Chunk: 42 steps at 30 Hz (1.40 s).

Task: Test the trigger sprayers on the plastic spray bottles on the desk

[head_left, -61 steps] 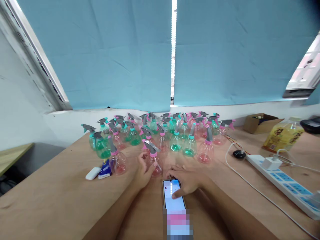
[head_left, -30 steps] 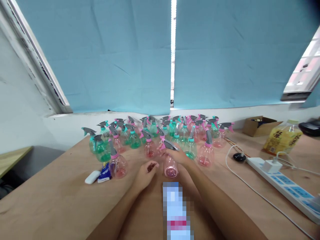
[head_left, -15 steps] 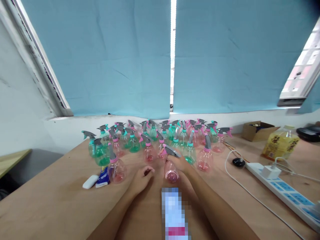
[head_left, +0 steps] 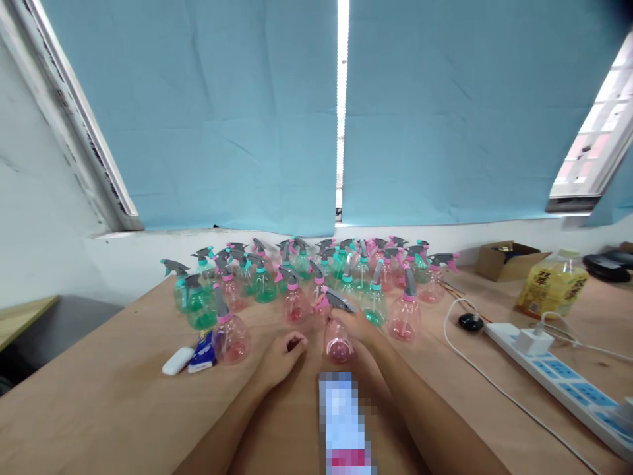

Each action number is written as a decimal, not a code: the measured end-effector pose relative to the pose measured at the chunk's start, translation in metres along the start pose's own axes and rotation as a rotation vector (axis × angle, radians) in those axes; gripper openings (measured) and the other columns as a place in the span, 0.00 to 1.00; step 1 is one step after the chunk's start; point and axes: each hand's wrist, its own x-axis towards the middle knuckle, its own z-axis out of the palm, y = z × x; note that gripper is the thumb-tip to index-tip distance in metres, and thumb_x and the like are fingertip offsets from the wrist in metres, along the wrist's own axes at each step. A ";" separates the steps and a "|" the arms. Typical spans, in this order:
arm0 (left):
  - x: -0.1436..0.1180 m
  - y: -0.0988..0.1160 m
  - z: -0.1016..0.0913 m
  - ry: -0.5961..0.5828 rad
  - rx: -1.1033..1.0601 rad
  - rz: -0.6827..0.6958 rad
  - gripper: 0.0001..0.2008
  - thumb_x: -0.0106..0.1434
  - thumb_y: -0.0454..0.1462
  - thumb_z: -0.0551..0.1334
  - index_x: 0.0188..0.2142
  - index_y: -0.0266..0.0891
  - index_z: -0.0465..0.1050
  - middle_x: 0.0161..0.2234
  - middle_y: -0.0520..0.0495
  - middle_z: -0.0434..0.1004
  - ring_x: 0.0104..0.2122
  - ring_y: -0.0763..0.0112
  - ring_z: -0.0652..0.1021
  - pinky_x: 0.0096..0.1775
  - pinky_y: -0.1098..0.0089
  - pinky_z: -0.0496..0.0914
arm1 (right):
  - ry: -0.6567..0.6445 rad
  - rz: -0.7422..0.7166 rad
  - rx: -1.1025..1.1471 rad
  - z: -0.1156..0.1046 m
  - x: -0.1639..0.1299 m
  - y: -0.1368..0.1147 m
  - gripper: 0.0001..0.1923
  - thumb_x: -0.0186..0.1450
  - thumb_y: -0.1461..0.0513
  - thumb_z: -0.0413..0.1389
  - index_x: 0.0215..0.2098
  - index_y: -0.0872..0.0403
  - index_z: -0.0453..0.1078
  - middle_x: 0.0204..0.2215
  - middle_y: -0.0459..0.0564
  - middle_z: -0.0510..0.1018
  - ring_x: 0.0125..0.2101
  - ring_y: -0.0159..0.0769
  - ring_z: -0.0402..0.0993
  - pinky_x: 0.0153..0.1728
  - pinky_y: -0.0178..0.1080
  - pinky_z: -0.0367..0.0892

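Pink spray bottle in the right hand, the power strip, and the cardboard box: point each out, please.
pink spray bottle [head_left: 339,344], head view, on its clear pink body.
right hand [head_left: 357,324], head view, on its knuckles.
power strip [head_left: 568,386], head view, on its white top face.
cardboard box [head_left: 509,262], head view, on its front wall.

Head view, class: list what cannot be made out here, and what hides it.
- Phone on the wooden table: pixelated.
- Pink spray bottle's neck: covered by the right hand.
- Left hand's curled palm: turned away.
- Yellow bottle's label: too small.
- White power strip: cut off by the right edge.
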 end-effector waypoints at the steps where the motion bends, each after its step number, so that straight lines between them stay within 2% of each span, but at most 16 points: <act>1: 0.000 -0.001 0.000 -0.001 0.001 0.001 0.14 0.66 0.44 0.55 0.33 0.39 0.74 0.31 0.50 0.78 0.34 0.64 0.76 0.38 0.69 0.68 | 0.010 0.007 0.008 0.001 0.001 -0.001 0.13 0.52 0.66 0.51 0.33 0.51 0.74 0.25 0.44 0.75 0.27 0.35 0.70 0.32 0.37 0.68; 4: 0.000 -0.001 0.001 -0.005 0.001 0.002 0.13 0.66 0.44 0.56 0.34 0.39 0.75 0.32 0.49 0.79 0.34 0.64 0.77 0.39 0.69 0.68 | 0.026 0.010 0.035 0.005 0.002 -0.006 0.08 0.51 0.66 0.51 0.26 0.52 0.72 0.23 0.44 0.74 0.26 0.34 0.69 0.29 0.36 0.66; 6: 0.000 0.000 0.000 -0.009 0.004 0.002 0.13 0.66 0.44 0.56 0.34 0.39 0.75 0.33 0.49 0.80 0.35 0.64 0.77 0.40 0.69 0.68 | 0.034 -0.011 0.025 0.006 0.002 -0.007 0.07 0.51 0.66 0.52 0.25 0.52 0.71 0.23 0.44 0.73 0.26 0.34 0.69 0.30 0.36 0.65; 12: -0.001 0.003 -0.001 -0.019 0.011 0.012 0.13 0.66 0.43 0.56 0.34 0.40 0.75 0.34 0.49 0.80 0.36 0.63 0.77 0.40 0.68 0.68 | 0.041 -0.023 -0.036 0.004 -0.002 -0.002 0.16 0.54 0.66 0.52 0.39 0.50 0.75 0.26 0.43 0.75 0.28 0.35 0.69 0.34 0.38 0.67; 20: 0.000 0.000 0.001 -0.002 -0.012 0.017 0.13 0.65 0.44 0.56 0.35 0.40 0.76 0.34 0.48 0.81 0.36 0.63 0.78 0.41 0.67 0.69 | 0.112 -0.007 -0.014 0.009 0.001 -0.007 0.06 0.52 0.66 0.52 0.25 0.52 0.71 0.23 0.44 0.73 0.26 0.34 0.68 0.30 0.36 0.64; 22: 0.000 0.000 0.001 -0.003 -0.013 0.016 0.13 0.65 0.44 0.56 0.34 0.40 0.75 0.34 0.48 0.81 0.35 0.63 0.78 0.41 0.68 0.69 | 0.100 -0.002 -0.030 0.009 0.001 -0.006 0.08 0.52 0.66 0.52 0.27 0.52 0.72 0.23 0.43 0.73 0.25 0.34 0.67 0.30 0.36 0.64; 26: -0.001 0.001 0.001 -0.011 -0.005 0.009 0.13 0.66 0.44 0.56 0.34 0.40 0.75 0.33 0.49 0.80 0.36 0.63 0.78 0.40 0.68 0.69 | 0.064 0.005 -0.049 0.005 -0.002 -0.003 0.17 0.54 0.66 0.52 0.40 0.50 0.76 0.24 0.42 0.74 0.26 0.34 0.67 0.32 0.37 0.64; 28: -0.001 0.001 0.000 -0.015 -0.001 0.011 0.12 0.66 0.43 0.56 0.34 0.40 0.75 0.34 0.49 0.80 0.36 0.63 0.78 0.41 0.68 0.69 | 0.050 -0.001 -0.045 0.004 -0.004 -0.001 0.18 0.55 0.66 0.52 0.42 0.50 0.75 0.25 0.43 0.74 0.27 0.35 0.68 0.33 0.38 0.65; 31: -0.001 0.001 0.000 -0.018 0.001 0.008 0.12 0.66 0.43 0.56 0.34 0.40 0.75 0.34 0.49 0.80 0.36 0.63 0.78 0.41 0.68 0.69 | 0.049 -0.002 -0.040 0.004 -0.003 -0.002 0.16 0.54 0.65 0.52 0.39 0.50 0.75 0.23 0.43 0.73 0.27 0.35 0.68 0.32 0.38 0.64; 37: -0.002 0.003 0.000 -0.014 -0.005 0.009 0.12 0.65 0.43 0.56 0.34 0.40 0.75 0.35 0.49 0.81 0.37 0.63 0.78 0.41 0.69 0.69 | 0.113 -0.010 -0.064 0.008 0.001 -0.006 0.06 0.52 0.66 0.52 0.25 0.52 0.70 0.23 0.44 0.72 0.26 0.34 0.67 0.30 0.37 0.62; 40: -0.001 0.001 0.000 -0.020 0.006 0.010 0.12 0.66 0.44 0.56 0.35 0.40 0.75 0.35 0.48 0.81 0.37 0.63 0.78 0.41 0.68 0.69 | 0.140 -0.019 -0.102 0.009 0.000 -0.004 0.05 0.54 0.65 0.53 0.26 0.53 0.70 0.22 0.43 0.70 0.25 0.33 0.64 0.28 0.35 0.61; 42: -0.001 -0.002 0.001 -0.021 0.014 0.011 0.13 0.66 0.44 0.56 0.35 0.40 0.75 0.35 0.48 0.81 0.37 0.63 0.78 0.42 0.68 0.70 | 0.204 -0.044 -0.142 0.010 -0.004 -0.001 0.05 0.57 0.64 0.55 0.30 0.53 0.72 0.22 0.42 0.69 0.24 0.31 0.62 0.27 0.35 0.59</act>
